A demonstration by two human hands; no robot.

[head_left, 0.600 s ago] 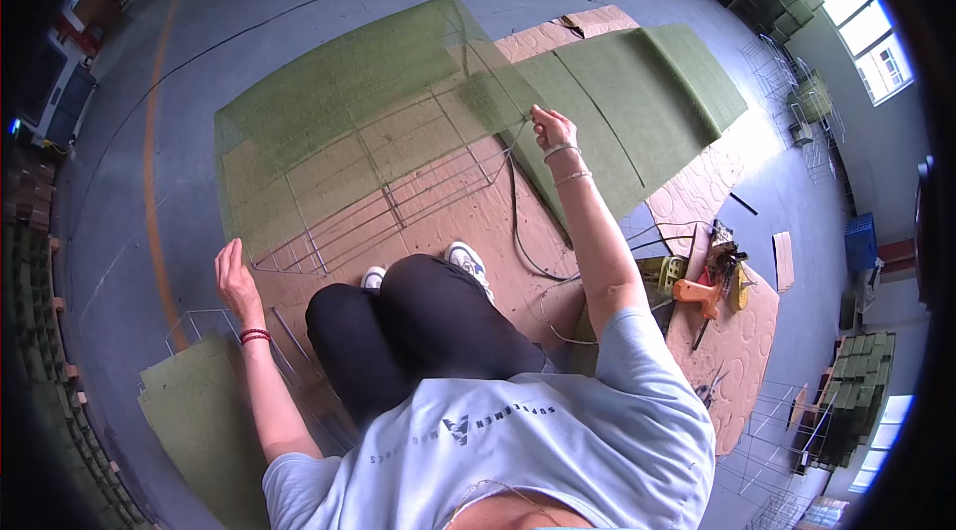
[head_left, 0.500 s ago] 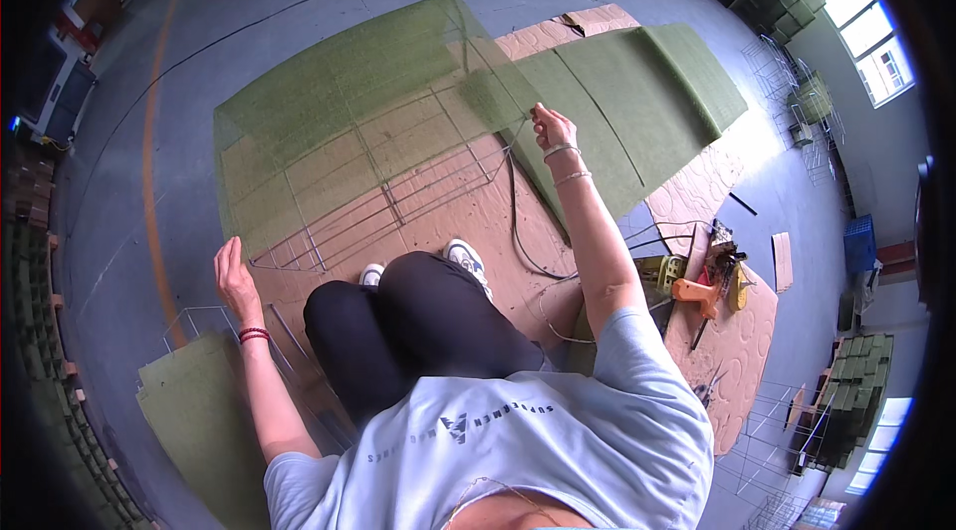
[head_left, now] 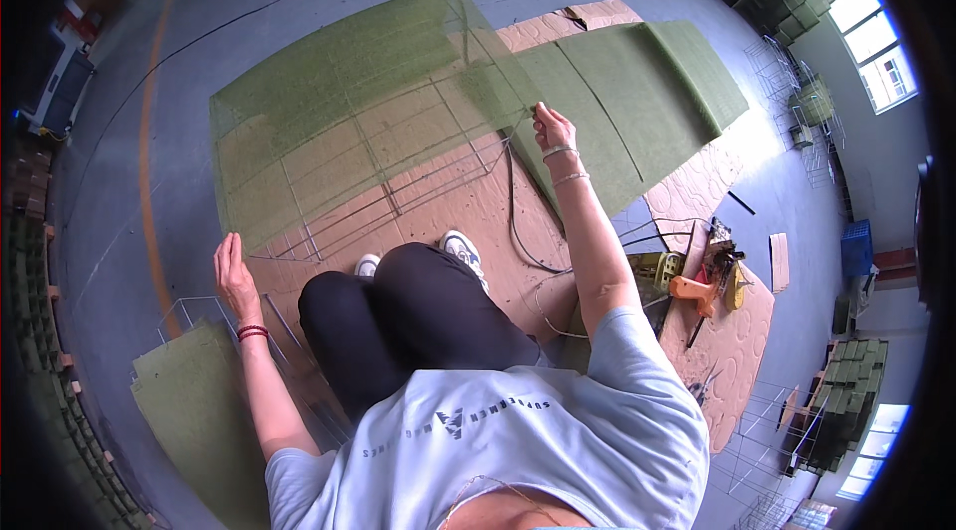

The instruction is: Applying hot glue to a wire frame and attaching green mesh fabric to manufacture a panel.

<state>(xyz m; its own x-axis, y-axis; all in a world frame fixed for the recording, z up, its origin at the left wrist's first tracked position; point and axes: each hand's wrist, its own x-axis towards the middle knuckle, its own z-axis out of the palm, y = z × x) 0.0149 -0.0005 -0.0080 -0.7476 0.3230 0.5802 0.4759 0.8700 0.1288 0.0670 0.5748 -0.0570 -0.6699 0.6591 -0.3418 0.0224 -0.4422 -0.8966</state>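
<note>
A sheer green mesh sheet [head_left: 329, 72] stretches between my two hands over a thin wire frame [head_left: 390, 199]. My left hand [head_left: 235, 279] pinches its near left corner, fingers long and pressed together. At the near right corner, my right hand [head_left: 552, 128] is closed on the mesh edge. The frame's bars show through the sheet, and its near bars stick out from under it. Brown cardboard [head_left: 438, 196] lies under the frame, in front of my shoes. Right of the mesh lies a denser green sheet [head_left: 597, 102], rolled up at its far right end.
An orange glue gun [head_left: 694, 293] lies among tools on cardboard at my right. A black cable [head_left: 514, 221] curves across the cardboard. By my left forearm is a green-covered panel [head_left: 194, 400] with wire bars. Wire frames [head_left: 812, 112] stand near the right wall.
The mesh has shifted slightly away from me and to the left, its far edge a little higher in view. Both hands keep their hold almost in place.
</note>
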